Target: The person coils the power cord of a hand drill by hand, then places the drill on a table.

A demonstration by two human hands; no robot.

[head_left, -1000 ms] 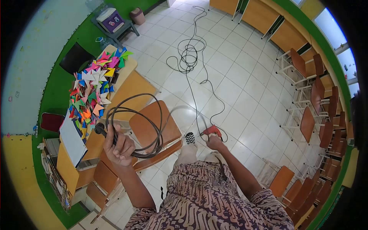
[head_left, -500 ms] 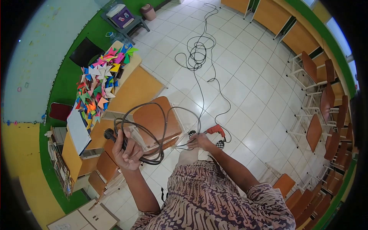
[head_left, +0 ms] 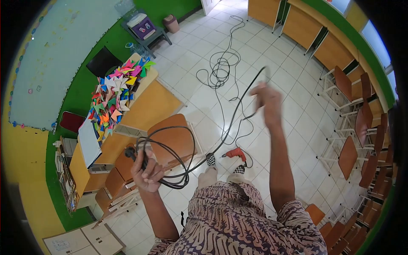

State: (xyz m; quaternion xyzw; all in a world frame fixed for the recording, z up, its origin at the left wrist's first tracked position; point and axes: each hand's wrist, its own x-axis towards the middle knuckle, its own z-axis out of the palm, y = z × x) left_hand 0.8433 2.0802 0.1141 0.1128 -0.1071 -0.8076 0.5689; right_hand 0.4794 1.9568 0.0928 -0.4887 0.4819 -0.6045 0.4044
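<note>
My left hand (head_left: pixel 148 172) is closed around a black power cable (head_left: pixel 194 142), gathered in several loose loops. A thick black cable end (head_left: pixel 130 153) sticks out past its thumb. From the loops a length of cable rises to my right hand (head_left: pixel 268 102), held up over the floor on the right. That hand is smeared by motion, but its fingers appear curled on the cable, which bends in an arc above them. A red power drill (head_left: pixel 234 154) lies on the floor by my checkered shoes, its own cord beside it.
More cable (head_left: pixel 219 72) lies tangled across the tiled floor ahead. A wooden chair (head_left: pixel 172 138) stands by a desk (head_left: pixel 148 100) piled with colourful folded paper (head_left: pixel 112 95). Rows of chairs (head_left: pixel 348 157) line the right side. A cooler box (head_left: pixel 142 26) sits at the back left.
My right hand has swung up and to the right from near my knees, drawing a length of cable with it. My left hand keeps the loops and has shifted slightly.
</note>
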